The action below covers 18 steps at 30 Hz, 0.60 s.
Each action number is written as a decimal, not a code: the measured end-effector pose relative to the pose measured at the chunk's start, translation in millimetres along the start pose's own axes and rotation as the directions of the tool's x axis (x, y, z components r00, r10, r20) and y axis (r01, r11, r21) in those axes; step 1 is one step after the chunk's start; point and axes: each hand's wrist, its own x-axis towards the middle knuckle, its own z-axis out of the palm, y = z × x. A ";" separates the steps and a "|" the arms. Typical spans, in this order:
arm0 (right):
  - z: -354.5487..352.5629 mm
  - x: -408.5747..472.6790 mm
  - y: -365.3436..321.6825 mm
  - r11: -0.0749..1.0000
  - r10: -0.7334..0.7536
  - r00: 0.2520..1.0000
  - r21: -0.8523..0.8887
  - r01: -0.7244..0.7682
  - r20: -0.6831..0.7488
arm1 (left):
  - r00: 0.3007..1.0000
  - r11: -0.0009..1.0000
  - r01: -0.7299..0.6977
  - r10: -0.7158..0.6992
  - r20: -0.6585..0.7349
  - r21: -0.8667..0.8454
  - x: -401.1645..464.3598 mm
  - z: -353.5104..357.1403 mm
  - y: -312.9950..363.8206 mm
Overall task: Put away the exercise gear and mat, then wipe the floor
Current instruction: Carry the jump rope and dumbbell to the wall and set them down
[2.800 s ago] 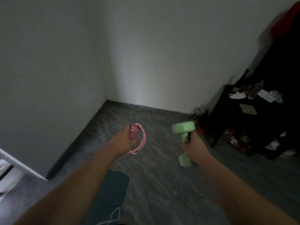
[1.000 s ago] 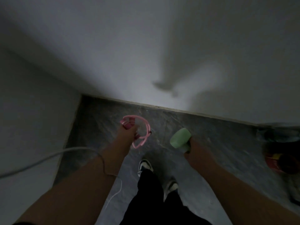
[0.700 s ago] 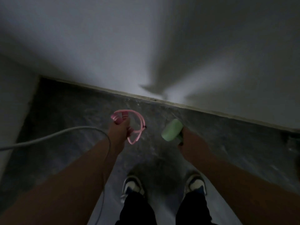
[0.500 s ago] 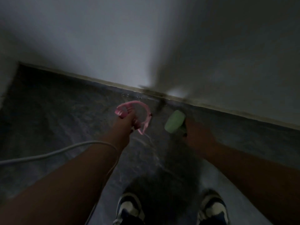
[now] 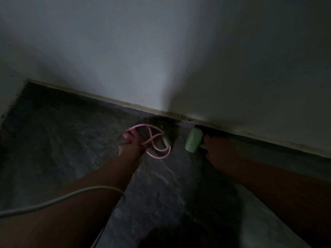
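My left hand (image 5: 130,149) grips the pink handles of a pink resistance band (image 5: 154,140), whose looped cord lies low over the dark floor close to the wall. My right hand (image 5: 221,149) is wrapped around the bar of a light green dumbbell (image 5: 193,142). The dumbbell's near head faces me and sits low at the foot of the wall; its far head is hidden behind my hand. The scene is dim. The mat is out of view.
A white wall (image 5: 161,59) with a grimy skirting edge (image 5: 232,130) runs diagonally just beyond both hands. Dark marbled floor (image 5: 62,140) spreads left and toward me. A pale cable (image 5: 53,201) crosses my left forearm.
Both hands have dropped toward the floor by the wall, carrying the band and the dumbbell. The band's loop now looks spread near the floor. My feet have left the view.
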 end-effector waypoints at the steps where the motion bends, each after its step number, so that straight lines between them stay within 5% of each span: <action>1: -1.9 1.5 -3.4 1.000 0.001 1.000 -0.005 -0.001 -0.017 | 1.000 0.998 -0.009 0.008 0.024 0.056 2.4 0.5 -3.8; 4: -2.8 7.4 -8.2 0.996 0.026 0.999 -0.082 -0.028 -0.021 | 0.994 0.969 0.057 -0.077 0.073 0.240 2.3 4.7 -6.6; 8: -2.2 8.8 -6.1 0.993 0.007 0.999 -0.120 -0.013 -0.049 | 0.960 0.962 0.184 -0.221 0.174 0.203 -0.5 16.5 4.0; 13: 0.6 11.2 -5.3 0.988 0.006 0.998 -0.154 -0.015 -0.060 | 0.969 0.990 0.117 -0.130 0.209 0.076 9.6 22.1 15.1; 18: 3.6 10.3 0.8 0.992 -0.040 0.997 -0.118 0.032 -0.067 | 0.981 0.992 0.003 -0.028 0.192 0.125 6.9 27.6 10.8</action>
